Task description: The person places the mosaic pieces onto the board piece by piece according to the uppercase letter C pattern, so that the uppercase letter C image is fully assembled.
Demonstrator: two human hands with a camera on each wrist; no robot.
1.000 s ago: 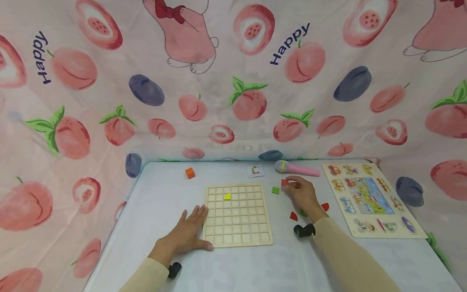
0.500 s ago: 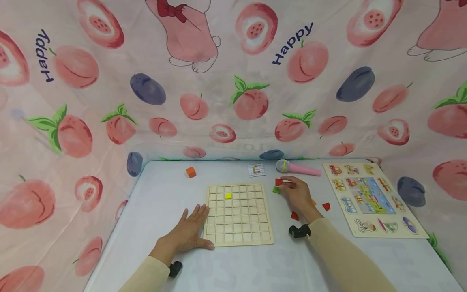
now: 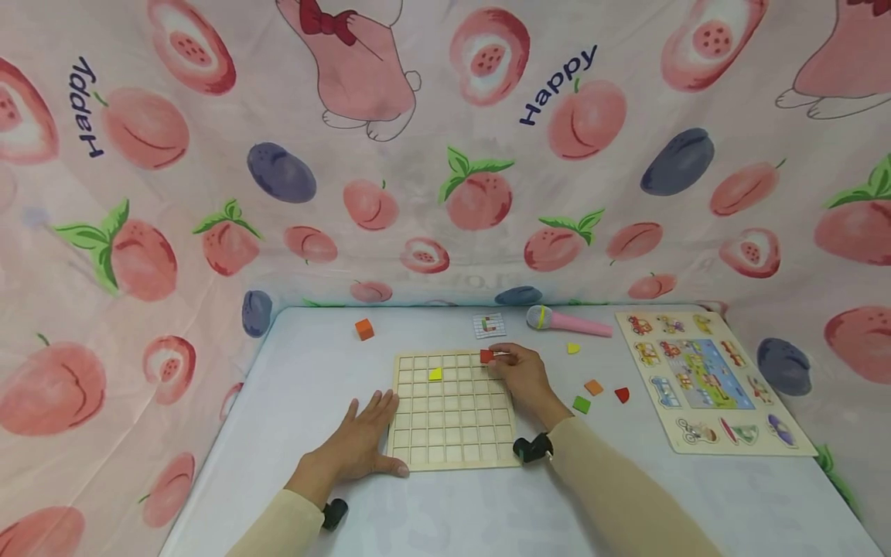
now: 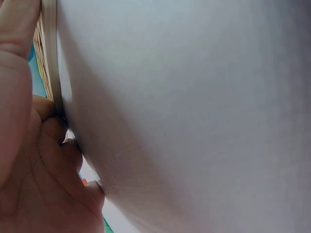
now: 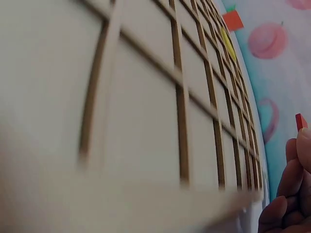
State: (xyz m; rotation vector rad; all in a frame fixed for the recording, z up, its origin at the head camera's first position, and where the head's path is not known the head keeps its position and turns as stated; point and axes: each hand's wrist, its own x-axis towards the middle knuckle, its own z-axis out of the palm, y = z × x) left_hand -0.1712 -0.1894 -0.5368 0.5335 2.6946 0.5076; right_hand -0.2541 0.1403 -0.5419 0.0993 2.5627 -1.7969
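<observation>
A wooden grid board [image 3: 452, 422] lies on the white table, with a yellow tile [image 3: 435, 374] in one of its upper cells. Fingers spread, the left hand [image 3: 355, 445] rests along the board's left side, its thumb at the lower left corner. In the left wrist view, this hand [image 4: 43, 179] lies against the board's edge [image 4: 50, 53]. Between thumb and fingertips the right hand [image 3: 525, 379] pinches a red tile [image 3: 486, 356] over the board's upper right corner. The right wrist view shows the red tile [image 5: 301, 122] above the fingers, beyond the grid board [image 5: 146, 97].
Right of the board lie a yellow piece [image 3: 573, 348], an orange tile [image 3: 593, 387], a green tile [image 3: 582, 404] and a red quarter-round piece [image 3: 623, 394]. Behind are an orange cube [image 3: 364, 329], a pattern card [image 3: 489, 325] and a toy microphone [image 3: 571, 320]. A picture puzzle [image 3: 766, 402] lies far right.
The right hand has moved left with the red tile, from beside the board to over its upper right corner. Loose pieces on the right are now uncovered. The left hand stays put.
</observation>
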